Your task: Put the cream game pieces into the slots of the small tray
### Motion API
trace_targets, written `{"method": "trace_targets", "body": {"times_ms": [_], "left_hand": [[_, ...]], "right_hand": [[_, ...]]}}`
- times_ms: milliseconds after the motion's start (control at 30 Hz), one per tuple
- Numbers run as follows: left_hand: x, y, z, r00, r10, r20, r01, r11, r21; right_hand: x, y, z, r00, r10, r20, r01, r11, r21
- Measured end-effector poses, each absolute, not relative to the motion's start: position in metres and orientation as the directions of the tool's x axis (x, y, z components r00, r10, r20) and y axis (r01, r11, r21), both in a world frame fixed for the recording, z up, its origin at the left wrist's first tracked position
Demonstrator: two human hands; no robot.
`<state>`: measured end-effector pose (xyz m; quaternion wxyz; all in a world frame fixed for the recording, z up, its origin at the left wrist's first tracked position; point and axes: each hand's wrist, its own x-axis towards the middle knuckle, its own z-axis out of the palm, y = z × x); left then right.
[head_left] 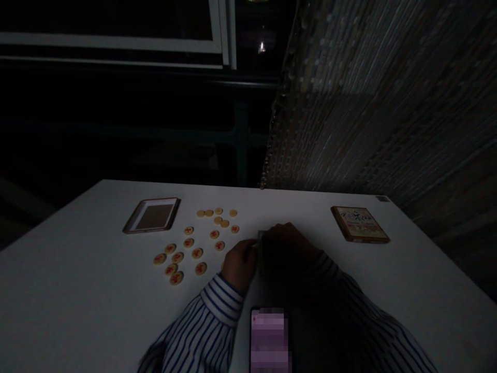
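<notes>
My left hand is closed, its fingers curled beside a thin, pale, upright edge. My right hand, mostly in deep shadow, curls against the other side of that edge. What the two hands hold is too dark and too covered to name. To the left of my hands lie several round wooden Chinese chess pieces, many with red characters facing up. Farther back, a few pieces look plain or too faint to read. One more piece is partly hidden by my left hand.
An open shallow box part lies at the back left of the white table. A flat box with a printed top sits at the right. Near my forearms is a phone with a lit screen. A bead curtain hangs behind.
</notes>
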<state>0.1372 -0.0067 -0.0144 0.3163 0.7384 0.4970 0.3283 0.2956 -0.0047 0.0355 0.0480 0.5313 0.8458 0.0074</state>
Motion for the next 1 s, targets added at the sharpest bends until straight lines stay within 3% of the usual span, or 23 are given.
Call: {"method": "trace_targets", "body": {"times_ms": [1000], "left_hand": [[0.1368,-0.0071,-0.0159,0.309,0.929,0.202,0.566,-0.350,0.747]], "right_hand": [[0.2973,-0.0088,0.0375,-0.476,0.874,-0.102,0.875,0.482,0.050]]}}
